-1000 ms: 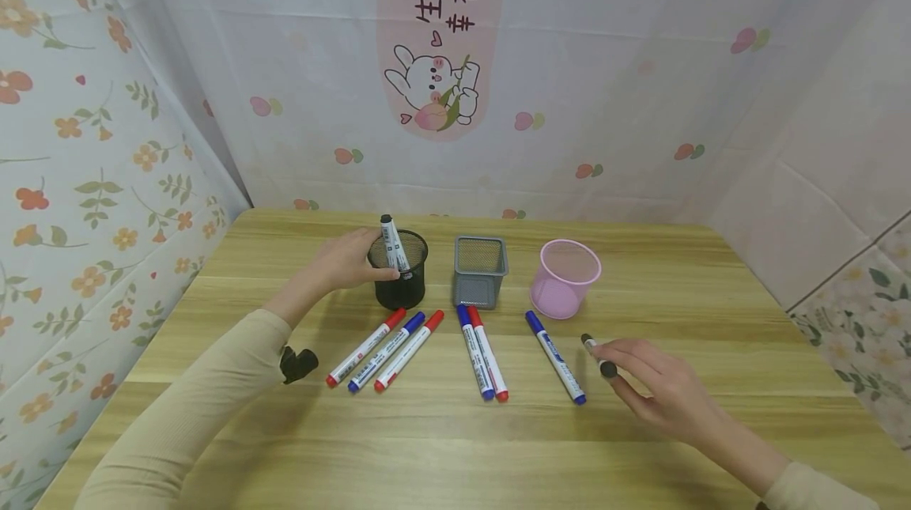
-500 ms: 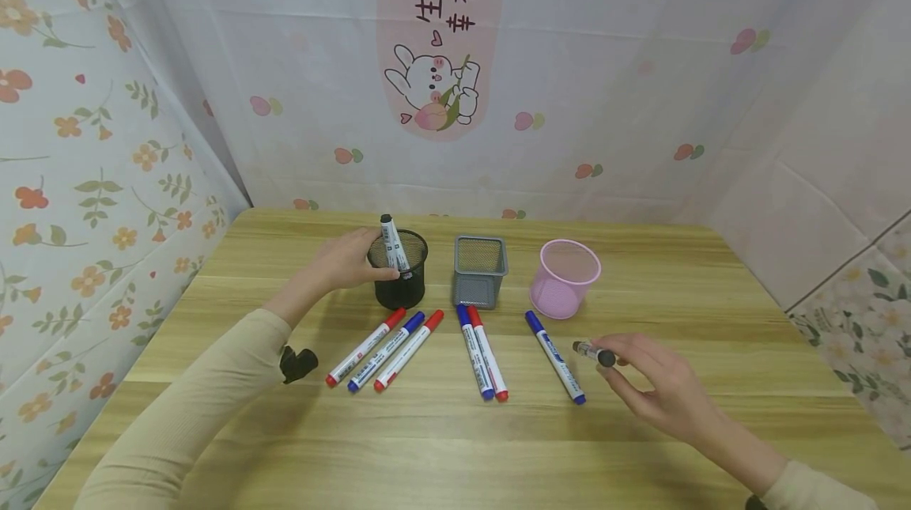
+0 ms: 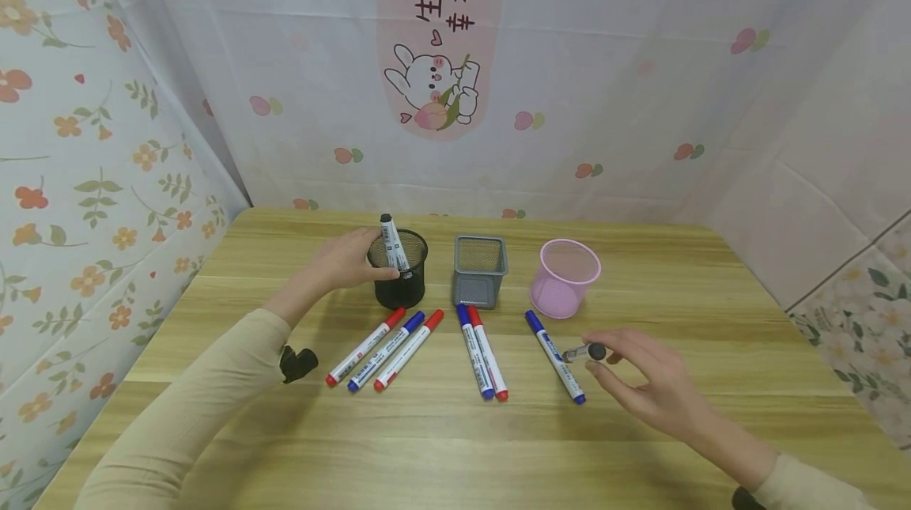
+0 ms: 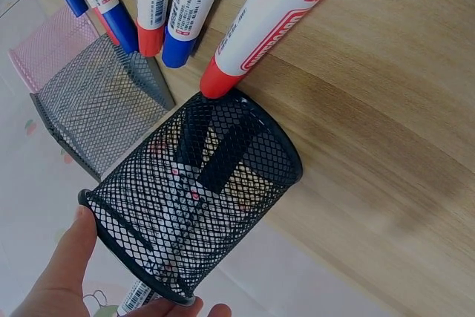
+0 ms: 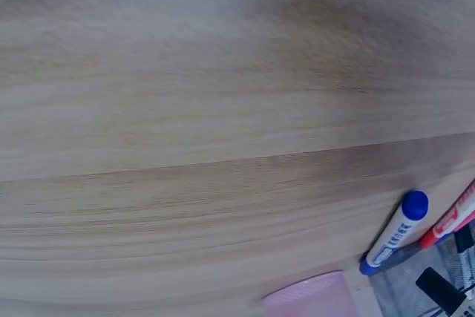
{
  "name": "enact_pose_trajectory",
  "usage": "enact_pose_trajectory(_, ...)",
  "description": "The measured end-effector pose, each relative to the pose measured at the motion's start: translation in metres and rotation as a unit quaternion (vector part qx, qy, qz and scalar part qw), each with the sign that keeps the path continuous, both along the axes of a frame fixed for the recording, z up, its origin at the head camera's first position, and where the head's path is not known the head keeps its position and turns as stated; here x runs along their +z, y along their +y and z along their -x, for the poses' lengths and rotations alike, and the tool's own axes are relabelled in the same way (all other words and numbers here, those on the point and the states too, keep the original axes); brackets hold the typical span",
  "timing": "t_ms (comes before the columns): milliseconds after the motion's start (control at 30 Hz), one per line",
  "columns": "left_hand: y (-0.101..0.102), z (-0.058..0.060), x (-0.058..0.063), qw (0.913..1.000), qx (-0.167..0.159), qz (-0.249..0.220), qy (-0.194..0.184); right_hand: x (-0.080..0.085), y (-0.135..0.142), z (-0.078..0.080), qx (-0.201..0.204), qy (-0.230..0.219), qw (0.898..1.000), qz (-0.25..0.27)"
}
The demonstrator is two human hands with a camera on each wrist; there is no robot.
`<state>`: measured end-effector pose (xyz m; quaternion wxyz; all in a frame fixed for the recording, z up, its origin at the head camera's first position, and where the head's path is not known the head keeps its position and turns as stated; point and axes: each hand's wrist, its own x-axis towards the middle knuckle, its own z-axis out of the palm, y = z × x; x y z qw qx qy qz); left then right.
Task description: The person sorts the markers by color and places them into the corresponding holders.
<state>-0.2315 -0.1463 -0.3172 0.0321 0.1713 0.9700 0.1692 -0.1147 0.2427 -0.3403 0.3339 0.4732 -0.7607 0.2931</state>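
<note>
My left hand (image 3: 345,258) grips the rim of a round black mesh pen cup (image 3: 400,289), thumb at the front. Two white markers (image 3: 391,243) lean inside it, one with a black end sticking up. In the left wrist view, their dark caps show through the mesh cup (image 4: 200,191), and the thumb (image 4: 70,250) touches its rim. My right hand (image 3: 651,379) pinches a black-ended marker (image 3: 580,353) between thumb and fingers. It overlaps a blue marker (image 3: 551,352) on the table in the head view. The right wrist view does not show the right hand.
A square grey mesh holder (image 3: 480,289) and a round pink mesh cup (image 3: 558,296) stand right of the black cup. Several red and blue markers (image 3: 387,353) lie in front. Another red and blue pair (image 3: 484,356) lies before the grey holder. A printed curtain (image 3: 285,59) hangs behind the table.
My right hand has shifted slightly left and turned the black-ended marker, so its far end now points left over the blue marker. The left hand and the black cup look unmoved.
</note>
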Motion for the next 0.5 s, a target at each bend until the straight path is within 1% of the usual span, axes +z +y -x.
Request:
enact_pose_trajectory(267,0.000,-0.001,0.001,1.0000,-0.002,0.005,0.006,0.002,-0.012,0.001,0.005,-0.027,1.000,0.009)
enact_pose_trajectory(300,0.000,0.000,0.000,1.0000,-0.001,0.005,0.005,0.003,-0.014,0.000,0.005,-0.031,0.999,0.009)
enact_pose_trajectory(367,0.000,0.000,0.001,1.0000,-0.001,0.006,0.004,0.009,-0.021,-0.002,0.016,-0.040,0.999,0.016)
enact_pose_trajectory(500,0.000,0.000,0.000,1.0000,0.002,0.008,-0.001,0.024,-0.036,-0.008,0.036,-0.056,0.997,0.027)
